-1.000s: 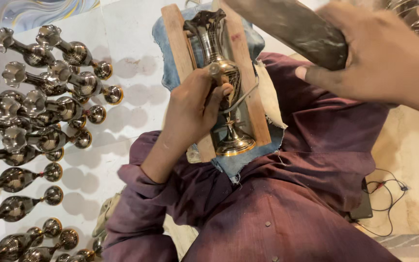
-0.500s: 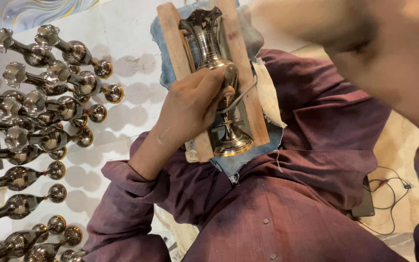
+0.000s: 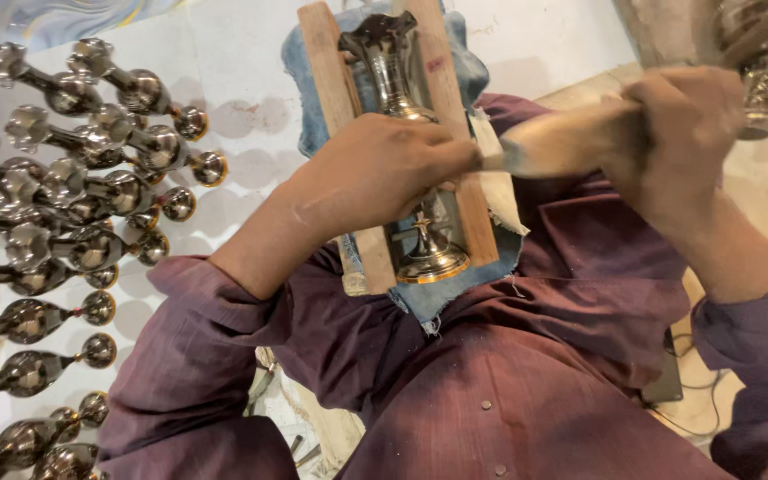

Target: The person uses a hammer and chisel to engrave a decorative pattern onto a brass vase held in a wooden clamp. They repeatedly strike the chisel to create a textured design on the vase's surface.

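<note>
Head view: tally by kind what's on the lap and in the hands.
metal vase, under left hand: 1
wooden rails: 2
blue cloth: 1
pale tool, blurred, in right hand grip: 1
Total: 5

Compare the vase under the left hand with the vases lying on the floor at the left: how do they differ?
The held vase lies alone between two wooden slats on blue cloth, with the left hand pressing it. The floor vases lie untouched in packed rows on the bare white floor. Both are shiny metal with flared feet.
</note>
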